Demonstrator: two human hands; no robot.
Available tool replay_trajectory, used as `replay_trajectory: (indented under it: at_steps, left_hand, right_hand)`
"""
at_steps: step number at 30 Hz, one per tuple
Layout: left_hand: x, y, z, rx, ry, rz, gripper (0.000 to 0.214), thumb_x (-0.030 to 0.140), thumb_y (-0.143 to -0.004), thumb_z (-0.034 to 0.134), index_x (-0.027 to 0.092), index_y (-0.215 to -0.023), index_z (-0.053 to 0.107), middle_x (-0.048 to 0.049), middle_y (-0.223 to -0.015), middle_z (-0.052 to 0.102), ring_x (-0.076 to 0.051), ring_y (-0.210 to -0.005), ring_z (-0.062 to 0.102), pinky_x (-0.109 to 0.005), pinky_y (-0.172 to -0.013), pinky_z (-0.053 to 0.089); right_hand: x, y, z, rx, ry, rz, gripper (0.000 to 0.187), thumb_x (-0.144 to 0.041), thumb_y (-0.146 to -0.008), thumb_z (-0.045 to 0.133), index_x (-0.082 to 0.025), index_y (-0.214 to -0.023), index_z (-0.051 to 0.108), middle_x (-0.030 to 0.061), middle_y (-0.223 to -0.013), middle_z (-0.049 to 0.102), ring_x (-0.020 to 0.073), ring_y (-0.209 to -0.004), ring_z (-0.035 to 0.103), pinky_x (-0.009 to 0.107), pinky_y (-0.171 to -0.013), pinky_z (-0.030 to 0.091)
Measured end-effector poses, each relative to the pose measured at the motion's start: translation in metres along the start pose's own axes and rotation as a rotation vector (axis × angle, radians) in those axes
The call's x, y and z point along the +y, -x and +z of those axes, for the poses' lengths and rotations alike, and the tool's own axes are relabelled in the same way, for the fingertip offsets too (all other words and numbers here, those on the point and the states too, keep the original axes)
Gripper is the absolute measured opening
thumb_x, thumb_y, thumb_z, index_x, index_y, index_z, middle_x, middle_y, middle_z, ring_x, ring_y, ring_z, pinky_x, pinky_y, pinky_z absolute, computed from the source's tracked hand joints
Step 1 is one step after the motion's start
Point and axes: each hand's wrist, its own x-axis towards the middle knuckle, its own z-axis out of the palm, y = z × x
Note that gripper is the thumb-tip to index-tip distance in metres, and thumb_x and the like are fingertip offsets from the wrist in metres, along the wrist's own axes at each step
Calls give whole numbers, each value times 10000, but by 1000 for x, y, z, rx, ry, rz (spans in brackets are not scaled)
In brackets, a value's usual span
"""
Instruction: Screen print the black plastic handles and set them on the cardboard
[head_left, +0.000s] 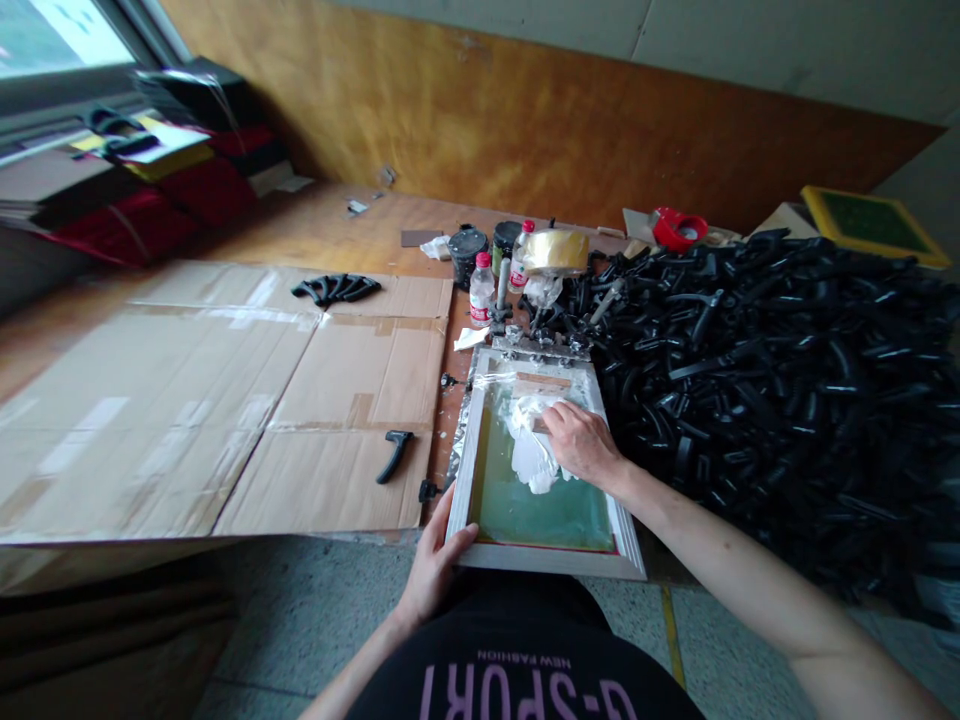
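Observation:
In front of me is a screen printing frame (555, 563) with pale rails and green mesh, held at its far end by a metal hinge clamp (540, 350). My left hand (437, 560) grips its near left corner, thumb on top. White ink (534, 470) lies thick on the mesh. Inside the frame my right hand (585, 443) is closed around a squeegee (540, 425), mostly hidden by the fingers and ink. A flat wooden strip (544, 380) lies across the far end. What is under the mesh is hidden.
Right of the frame rises a heap of black plastic handles (750, 380). Cardboard sheets (187, 400) on the left bear a single black handle (392, 457) and a row of several (336, 290). Behind the clamp stand bottles (481, 300), dark tubs (466, 255) and a tape roll (556, 250).

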Motion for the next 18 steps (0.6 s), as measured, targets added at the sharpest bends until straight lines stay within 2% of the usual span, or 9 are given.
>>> replay_trajectory:
  at_steps: [7, 11, 15, 18]
  left_hand:
    - [-2, -1, -2, 18, -17, -11, 738, 389, -751, 688, 234, -1430, 445, -39, -1419, 531, -305, -1334, 436, -366, -1100, 355]
    - [0, 0, 0, 3, -6, 3, 755, 385, -763, 674, 226, -1452, 409, -55, -1427, 521, -313, -1321, 451, -389, -1093, 364]
    - [0, 0, 0, -5, -3, 21, 736, 370, -781, 665, 240, -1456, 401, -45, -1435, 514, -296, -1322, 453, -371, -1100, 350]
    - [-2, -1, 0, -12, 15, 11, 751, 369, -781, 670, 244, -1464, 385, -43, -1428, 522, -298, -1311, 465, -371, -1086, 368]
  right_hand:
    - [1, -8, 0, -30, -16, 82, 123, -75, -832, 504, -172, -864, 573, 73, -872, 629, 208, -819, 567, 309, -641, 364]
    - [-2, -13, 7, 10, -5, 100, 120, -76, -832, 504, -171, -858, 573, 73, -859, 620, 209, -820, 563, 310, -636, 363]
    - [0, -13, 10, 18, -17, -25, 155, -48, -828, 482, -171, -842, 576, 68, -851, 612, 209, -841, 550, 303, -662, 369]
    - [9, -7, 3, 3, -64, -96, 164, -43, -825, 480, -176, -845, 572, 53, -843, 606, 198, -843, 540, 292, -687, 373]
